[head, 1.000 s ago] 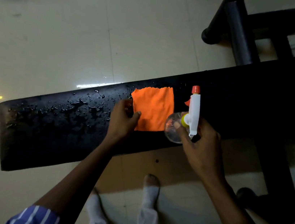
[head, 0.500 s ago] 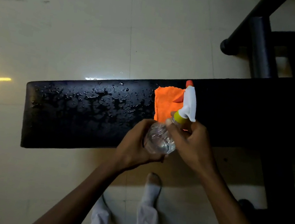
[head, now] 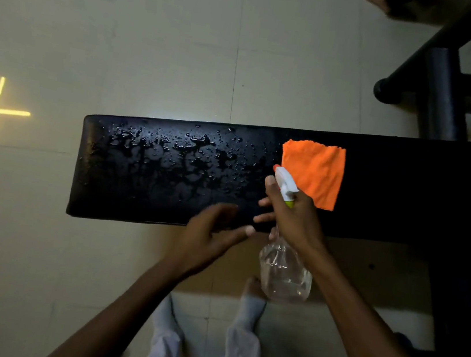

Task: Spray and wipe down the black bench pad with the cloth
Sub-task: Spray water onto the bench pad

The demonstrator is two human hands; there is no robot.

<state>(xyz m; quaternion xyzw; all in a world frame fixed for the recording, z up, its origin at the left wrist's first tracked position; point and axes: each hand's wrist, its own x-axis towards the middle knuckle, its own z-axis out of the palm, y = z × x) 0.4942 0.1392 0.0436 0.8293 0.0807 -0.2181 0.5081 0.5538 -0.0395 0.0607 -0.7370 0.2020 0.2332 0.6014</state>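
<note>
Reaching in from below with both bare arms, up toward the bench (head: 168,175). Keeping the left hand (head: 208,232) empty and loose, fingers (head: 225,210) half curled and blurry, thumb sticking out to the right, hanging over the near edge. Wrapping the right hand (head: 295,217) tight around the neck of a spray bottle (head: 284,271), pointing finger lying up beside the white top, other fingertips poking out on the left side. Letting the clear body of it hang down under the wrist. Holding the two hands close together, not touching.
</note>
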